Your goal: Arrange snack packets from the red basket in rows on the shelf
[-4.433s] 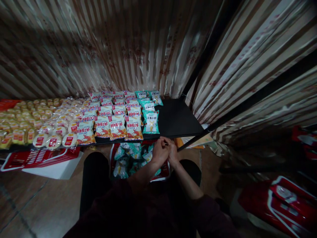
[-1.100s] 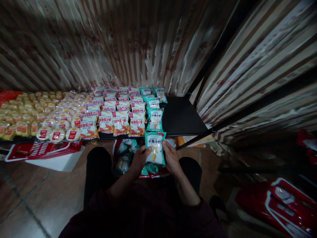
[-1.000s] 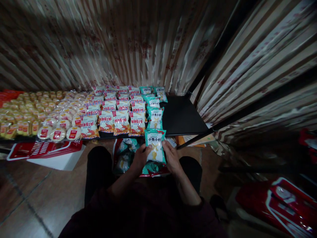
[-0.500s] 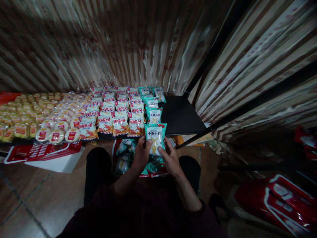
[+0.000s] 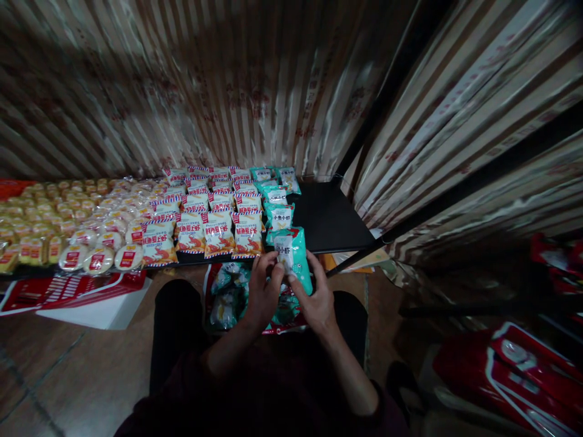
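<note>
Between my two hands is a teal and white snack bag (image 5: 298, 255), turned so that its teal side shows. My left hand (image 5: 264, 288) pinches its left edge with the thumb on top. At its lower right, my right hand (image 5: 315, 297) grips it between thumb and fingers. Just beyond, a column of similar teal bags (image 5: 279, 216) runs back along the black shelf (image 5: 334, 212). Below my hands, an open red-edged package (image 5: 224, 306) holds several more teal bags, partly hidden by my wrists.
Left of the teal column stand rows of white and orange snack bags (image 5: 218, 233), then round wrapped cakes (image 5: 99, 260) and yellow wrapped cakes (image 5: 34, 249). A black shelf post (image 5: 355, 261) rises at the right. Red packages (image 5: 523, 370) lie on the lower right floor.
The held bag has turned from its printed front toward its teal side, and my fingers have shifted on it. The view has moved slightly.
</note>
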### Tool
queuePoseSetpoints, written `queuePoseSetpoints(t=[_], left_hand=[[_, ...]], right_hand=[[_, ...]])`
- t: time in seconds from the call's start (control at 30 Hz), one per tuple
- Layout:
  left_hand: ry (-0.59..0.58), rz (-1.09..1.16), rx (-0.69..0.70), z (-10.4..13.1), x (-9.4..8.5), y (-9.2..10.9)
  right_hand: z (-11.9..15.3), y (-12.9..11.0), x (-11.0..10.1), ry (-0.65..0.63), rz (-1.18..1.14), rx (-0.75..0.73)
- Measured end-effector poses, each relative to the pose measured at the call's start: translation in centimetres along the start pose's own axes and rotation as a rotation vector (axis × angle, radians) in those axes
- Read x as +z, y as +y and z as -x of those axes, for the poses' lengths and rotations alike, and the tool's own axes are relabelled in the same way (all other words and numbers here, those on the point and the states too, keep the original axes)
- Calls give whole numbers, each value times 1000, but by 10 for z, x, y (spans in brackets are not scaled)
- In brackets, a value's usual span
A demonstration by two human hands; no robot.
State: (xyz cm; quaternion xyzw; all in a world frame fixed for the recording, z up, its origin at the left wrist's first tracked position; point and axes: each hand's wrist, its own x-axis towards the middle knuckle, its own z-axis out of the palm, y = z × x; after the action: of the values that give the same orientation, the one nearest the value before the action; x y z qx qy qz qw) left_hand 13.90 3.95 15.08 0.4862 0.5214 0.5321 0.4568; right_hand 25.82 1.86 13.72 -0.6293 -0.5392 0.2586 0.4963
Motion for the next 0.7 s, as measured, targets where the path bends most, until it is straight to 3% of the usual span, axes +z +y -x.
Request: queuePoseSetpoints(t=[0.17,0.4,0.6,0.7], left_hand=[[-125,143,-190,3,0,5],[-189,217,-225,1,-1,0],[-127,263,-327,-3,-2,-2],[-123,366,-360,-3,-4,-1]], right_hand=[[5,-1,4,44,221,-261],[13,-10,9,-14,327,-472],[15,-12,7,-32,246,-417],[10,-7,6,35,170,-338]])
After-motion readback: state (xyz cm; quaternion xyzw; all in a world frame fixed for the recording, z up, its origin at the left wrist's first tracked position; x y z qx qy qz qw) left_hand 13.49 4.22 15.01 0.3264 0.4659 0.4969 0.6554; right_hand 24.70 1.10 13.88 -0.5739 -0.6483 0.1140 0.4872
